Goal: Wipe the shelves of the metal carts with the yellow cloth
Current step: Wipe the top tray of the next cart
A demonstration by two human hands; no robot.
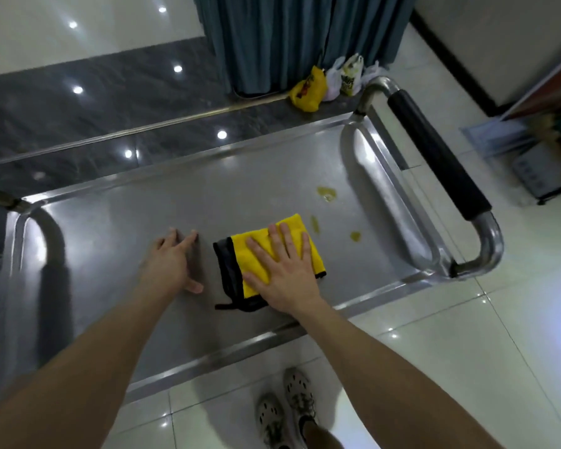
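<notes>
The metal cart's top shelf (117, 228) fills the middle of the view, shiny steel with a raised rim. A folded yellow cloth (256, 251) with a grey underside and black edging lies flat on it, right of centre. My right hand (284, 270) presses flat on the cloth, fingers spread. Left of the cloth, my left hand (172, 260) rests on the bare shelf with fingertips down, holding nothing. Yellowish spill spots (327, 192) sit on the shelf beyond and to the right of the cloth.
The cart's push handle (434, 157), with a black grip, stands at the right end. Plastic bags (308, 89) lie on the floor by a blue curtain (289, 37) behind the cart. A low box-like object (538, 176) sits on the floor at the right. My feet (289, 413) stand before the cart.
</notes>
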